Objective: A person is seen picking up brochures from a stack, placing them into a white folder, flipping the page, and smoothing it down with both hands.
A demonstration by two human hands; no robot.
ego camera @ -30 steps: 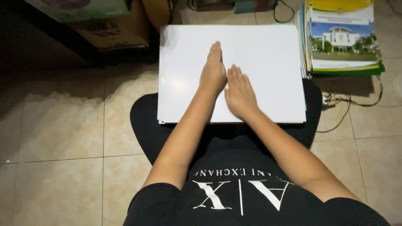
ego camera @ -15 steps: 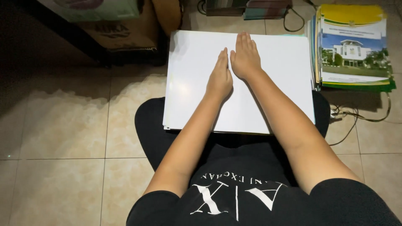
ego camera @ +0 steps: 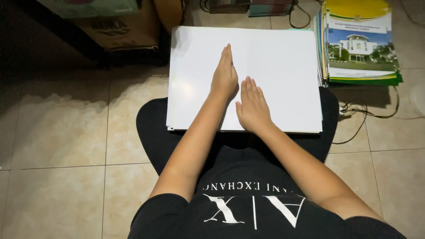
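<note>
On the person's lap lies a white sheet of paper, both hands flat and open on it: left hand ahead, right hand nearer the body. Books lie just right, a cardboard box upper left. Half a second ago the right hand lay farther forward.

The right hand has slid back down the white sheet toward the body. The left hand has moved slightly up, now ahead of the right.
</note>
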